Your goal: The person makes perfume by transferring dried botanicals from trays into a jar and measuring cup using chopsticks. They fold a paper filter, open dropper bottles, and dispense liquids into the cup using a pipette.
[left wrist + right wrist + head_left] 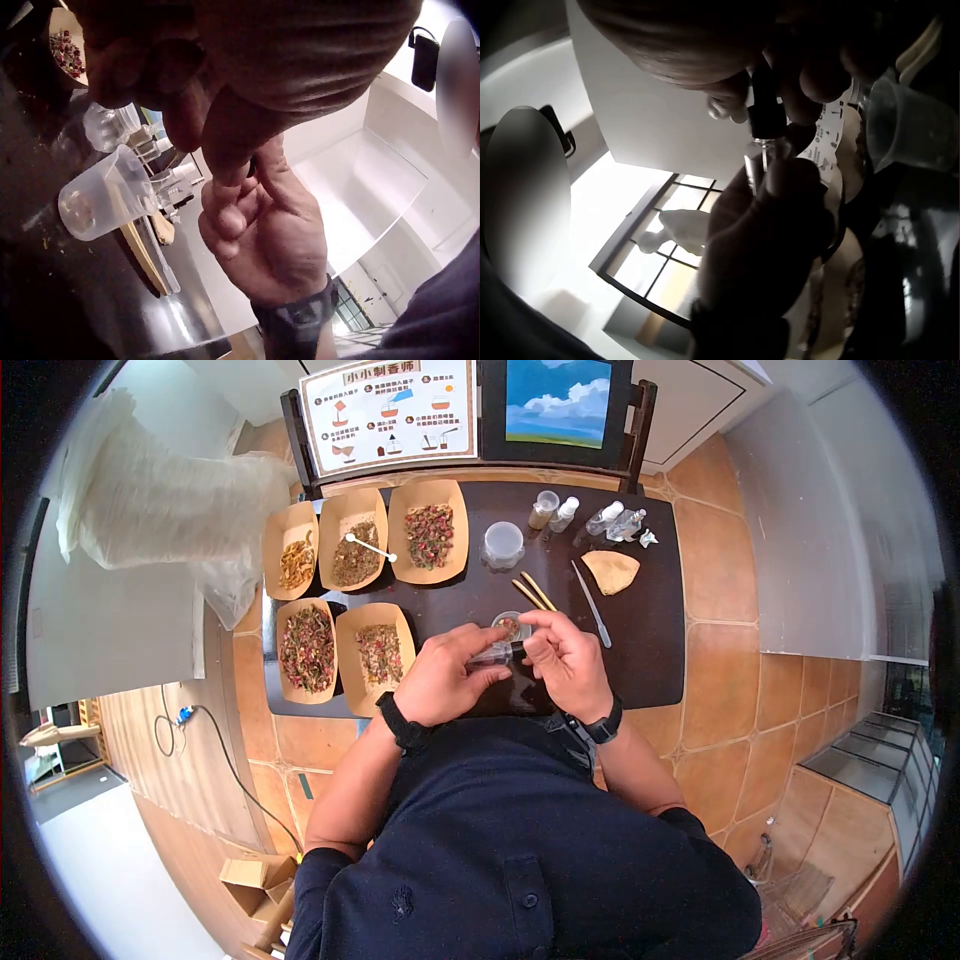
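Over the table's front edge my left hand [447,672] grips a small clear glass bottle [754,166], held tilted. My right hand [572,668] pinches the bottle's black cap [766,120], which sits at the bottle's neck; whether it is loose or screwed down I cannot tell. Just beyond the hands stands a clear plastic cup [112,196] with a few dried bits at its bottom. In the left wrist view my left hand [247,67] hides the bottle.
Five paper trays of dried flowers and herbs, such as the back one [430,532], fill the table's left. A lidded tub [503,545], wooden sticks [533,591], a plastic dropper [592,604], a folded tan piece [610,572] and small bottles [564,514] lie or stand beyond and right.
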Demonstrator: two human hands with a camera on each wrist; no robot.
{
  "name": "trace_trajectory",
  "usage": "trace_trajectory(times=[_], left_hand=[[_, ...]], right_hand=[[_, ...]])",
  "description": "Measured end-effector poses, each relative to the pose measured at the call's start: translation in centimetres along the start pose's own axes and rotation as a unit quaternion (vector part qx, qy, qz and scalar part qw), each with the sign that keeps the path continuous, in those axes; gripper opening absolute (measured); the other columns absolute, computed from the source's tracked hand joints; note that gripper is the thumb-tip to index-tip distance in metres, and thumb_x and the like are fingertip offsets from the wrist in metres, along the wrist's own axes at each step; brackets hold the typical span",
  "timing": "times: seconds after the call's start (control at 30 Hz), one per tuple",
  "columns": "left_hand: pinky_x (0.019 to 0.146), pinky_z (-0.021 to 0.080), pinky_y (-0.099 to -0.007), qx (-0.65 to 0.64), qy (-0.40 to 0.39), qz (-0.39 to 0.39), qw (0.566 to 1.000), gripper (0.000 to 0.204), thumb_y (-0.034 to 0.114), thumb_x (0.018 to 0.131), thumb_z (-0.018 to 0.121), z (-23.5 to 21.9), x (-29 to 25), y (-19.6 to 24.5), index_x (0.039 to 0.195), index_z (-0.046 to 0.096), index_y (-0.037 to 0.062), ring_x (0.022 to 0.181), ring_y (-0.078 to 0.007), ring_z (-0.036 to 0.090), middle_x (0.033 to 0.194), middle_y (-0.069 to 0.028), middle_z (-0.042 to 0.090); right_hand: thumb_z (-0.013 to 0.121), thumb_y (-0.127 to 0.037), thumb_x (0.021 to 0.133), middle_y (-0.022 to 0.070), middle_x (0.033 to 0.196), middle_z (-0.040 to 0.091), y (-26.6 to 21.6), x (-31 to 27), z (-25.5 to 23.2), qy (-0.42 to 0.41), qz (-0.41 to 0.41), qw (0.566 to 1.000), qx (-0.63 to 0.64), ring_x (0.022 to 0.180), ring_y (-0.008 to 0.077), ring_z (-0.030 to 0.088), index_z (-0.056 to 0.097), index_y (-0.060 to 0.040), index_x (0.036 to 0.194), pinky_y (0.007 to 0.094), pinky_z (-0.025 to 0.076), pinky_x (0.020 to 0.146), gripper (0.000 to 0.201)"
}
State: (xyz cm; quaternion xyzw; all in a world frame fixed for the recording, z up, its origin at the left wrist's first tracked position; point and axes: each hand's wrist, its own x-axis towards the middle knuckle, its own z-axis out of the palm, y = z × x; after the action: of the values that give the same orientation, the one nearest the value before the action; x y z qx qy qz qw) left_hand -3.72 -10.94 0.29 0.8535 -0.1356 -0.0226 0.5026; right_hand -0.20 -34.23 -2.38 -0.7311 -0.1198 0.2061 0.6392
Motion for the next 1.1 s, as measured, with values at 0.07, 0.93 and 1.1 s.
trace_trajectory(times=[0.07,0.93,1.1], left_hand=[[0.074,0.056,-0.0427,-0.013,0.004,0.001,1.000,0.048,0.014,0.088,0.089,0.0,0.0,0.1,0.132,0.073,0.0029,0.086,-0.0359,0.071,0.095,-0.0163,0.069],[0.091,0.058,-0.0344,-0.010,0.029,-0.061,0.998,0.080,-0.001,0.079,0.092,0.2,0.8,0.8,0.153,0.059,0.0039,0.098,-0.0217,0.071,0.123,-0.0122,0.073],[0.091,0.058,-0.0326,-0.016,0.092,-0.053,0.994,0.062,0.003,0.089,0.087,-0.2,0.1,-0.4,0.147,0.064,0.0032,0.093,-0.0180,0.070,0.117,-0.0100,0.075]], right_hand=[[0.077,-0.018,0.106,0.0073,0.119,0.073,0.3,0.2,0.2,-0.003,-0.075,0.994,0.073,0.092,0.0089,0.069,0.064,-0.0004,0.140,0.0235,0.055,0.074,0.041],[0.079,-0.012,0.103,-0.0013,0.091,0.070,-0.5,0.6,-3.2,0.176,-0.073,0.972,0.136,0.069,0.0032,0.060,0.071,-0.0032,0.124,0.0217,0.047,0.057,0.024],[0.078,-0.015,0.105,-0.0013,0.090,0.067,0.5,3.2,-13.5,0.456,-0.141,0.879,0.004,0.061,0.0025,0.054,0.070,-0.0008,0.127,0.0204,0.044,0.052,0.027]])
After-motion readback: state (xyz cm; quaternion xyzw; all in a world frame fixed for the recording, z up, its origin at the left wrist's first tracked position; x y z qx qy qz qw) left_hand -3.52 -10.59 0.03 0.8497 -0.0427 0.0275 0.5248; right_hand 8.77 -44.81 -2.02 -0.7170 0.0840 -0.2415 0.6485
